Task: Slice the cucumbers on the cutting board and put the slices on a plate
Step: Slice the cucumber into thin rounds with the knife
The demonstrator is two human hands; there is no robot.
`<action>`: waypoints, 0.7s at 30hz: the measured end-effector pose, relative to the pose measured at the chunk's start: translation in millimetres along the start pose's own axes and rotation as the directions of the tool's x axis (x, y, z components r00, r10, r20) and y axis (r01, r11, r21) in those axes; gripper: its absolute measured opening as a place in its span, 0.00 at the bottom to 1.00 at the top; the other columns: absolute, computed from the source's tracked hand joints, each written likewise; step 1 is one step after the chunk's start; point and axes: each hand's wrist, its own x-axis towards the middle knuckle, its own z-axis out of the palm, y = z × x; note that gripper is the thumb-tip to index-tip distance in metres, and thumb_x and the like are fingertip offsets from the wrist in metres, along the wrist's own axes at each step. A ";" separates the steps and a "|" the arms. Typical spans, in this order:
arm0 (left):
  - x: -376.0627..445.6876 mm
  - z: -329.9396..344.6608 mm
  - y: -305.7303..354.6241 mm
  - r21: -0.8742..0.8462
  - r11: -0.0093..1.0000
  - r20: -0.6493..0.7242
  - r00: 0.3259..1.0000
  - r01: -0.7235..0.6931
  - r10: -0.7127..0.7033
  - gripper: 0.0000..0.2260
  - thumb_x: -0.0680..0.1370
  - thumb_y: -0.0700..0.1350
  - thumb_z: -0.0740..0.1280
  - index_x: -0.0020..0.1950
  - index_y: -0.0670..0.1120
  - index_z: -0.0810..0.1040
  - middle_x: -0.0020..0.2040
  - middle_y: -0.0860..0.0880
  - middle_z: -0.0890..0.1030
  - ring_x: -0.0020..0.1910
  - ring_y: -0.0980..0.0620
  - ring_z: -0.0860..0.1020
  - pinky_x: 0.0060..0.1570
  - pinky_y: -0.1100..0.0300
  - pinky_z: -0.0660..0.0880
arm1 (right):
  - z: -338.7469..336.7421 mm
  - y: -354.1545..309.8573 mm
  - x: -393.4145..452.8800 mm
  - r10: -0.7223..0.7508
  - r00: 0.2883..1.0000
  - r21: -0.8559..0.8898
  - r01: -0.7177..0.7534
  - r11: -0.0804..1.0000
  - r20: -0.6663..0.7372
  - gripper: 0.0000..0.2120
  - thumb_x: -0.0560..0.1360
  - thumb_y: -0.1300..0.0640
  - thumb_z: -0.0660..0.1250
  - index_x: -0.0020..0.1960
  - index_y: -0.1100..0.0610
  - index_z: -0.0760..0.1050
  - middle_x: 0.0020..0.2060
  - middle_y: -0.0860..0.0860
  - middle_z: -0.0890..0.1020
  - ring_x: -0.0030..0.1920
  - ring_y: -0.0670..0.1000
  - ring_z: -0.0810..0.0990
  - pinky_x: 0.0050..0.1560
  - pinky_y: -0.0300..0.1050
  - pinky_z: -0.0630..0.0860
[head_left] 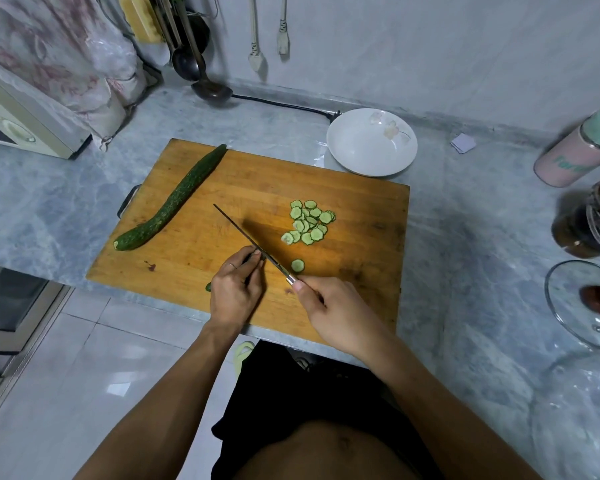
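Here cucumber stub (208, 286) seemingly under left hand (234, 292).

It was a home kitchen. A grey marble counter (66, 202) ran along a matching wall, with ladles (201, 74) hanging in the corner and two plugs (269, 50) dangling beside them. A cloth-covered microwave (21, 123) stood at the left. A wooden board (250, 209), a flowered plate (371, 142), a glass lid (582, 303) and a pink flask (575, 150) sat on the counter above a tiled floor (84, 375).
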 end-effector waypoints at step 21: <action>4.4 2.5 -10.4 -0.006 0.998 -0.020 0.998 -0.061 0.061 0.08 0.74 0.36 0.69 0.50 0.37 0.85 0.53 0.40 0.83 0.51 0.44 0.82 0.55 0.64 0.73 | 22.6 -9.6 31.5 0.041 0.999 0.025 -0.041 0.999 -0.030 0.17 0.85 0.49 0.56 0.41 0.52 0.74 0.35 0.53 0.79 0.35 0.52 0.73 0.38 0.48 0.70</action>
